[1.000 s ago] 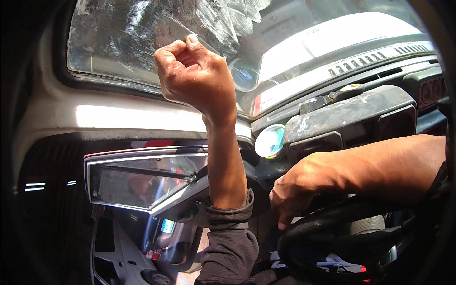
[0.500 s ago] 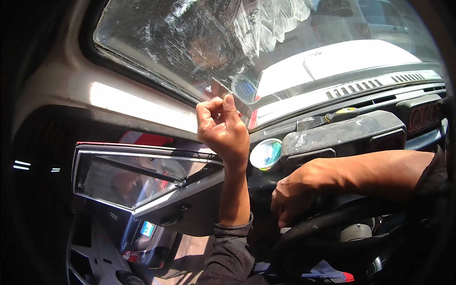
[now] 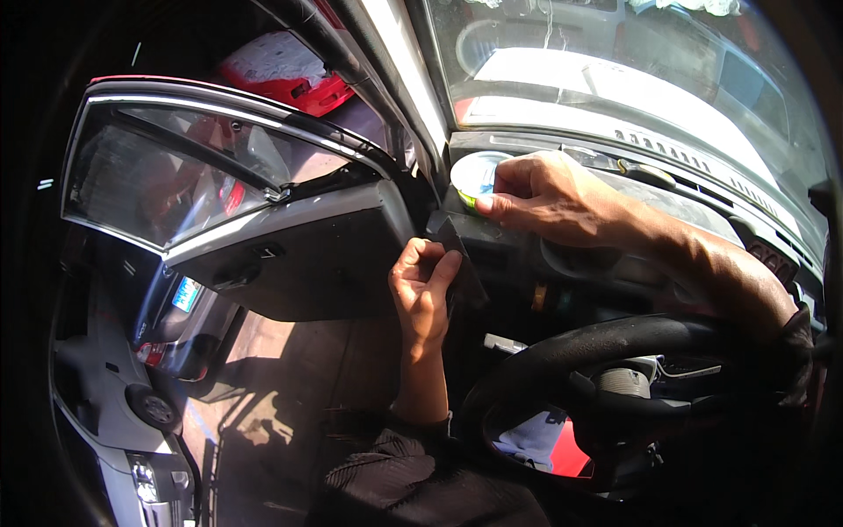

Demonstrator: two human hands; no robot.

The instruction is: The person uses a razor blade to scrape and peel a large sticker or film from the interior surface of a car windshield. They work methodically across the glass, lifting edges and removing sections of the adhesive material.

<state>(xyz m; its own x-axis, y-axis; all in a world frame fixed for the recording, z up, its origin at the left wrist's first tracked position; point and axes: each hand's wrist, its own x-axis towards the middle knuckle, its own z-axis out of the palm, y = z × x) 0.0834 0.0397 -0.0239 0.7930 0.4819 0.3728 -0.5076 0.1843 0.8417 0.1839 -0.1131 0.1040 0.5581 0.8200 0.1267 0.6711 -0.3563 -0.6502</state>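
Observation:
My left hand [image 3: 420,290] is closed, its thumb and fingers pinching a thin, flat grey scraper plate [image 3: 465,263] that stands tilted beside the dashboard's left end. My right hand [image 3: 558,195] reaches over the steering wheel [image 3: 606,342] to the dashboard and grips the side of a small round tub [image 3: 471,174] with a pale top and a green lower edge. Its fingers partly cover the tub. Behind the right wrist lies a putty knife [image 3: 648,173] with a yellow and black handle.
The windshield [image 3: 527,31] rises beyond the dashboard, with white smears near its top. To the left an open car door [image 3: 329,250] hangs out over the pavement. Other cars stand outside, including a dark one [image 3: 193,325]. A red and blue cloth [image 3: 571,448] lies below the wheel.
My left hand has come down from the windshield with the scraper plate. My right hand has moved from near the steering wheel up to the tub and taken hold of it. The view has turned.

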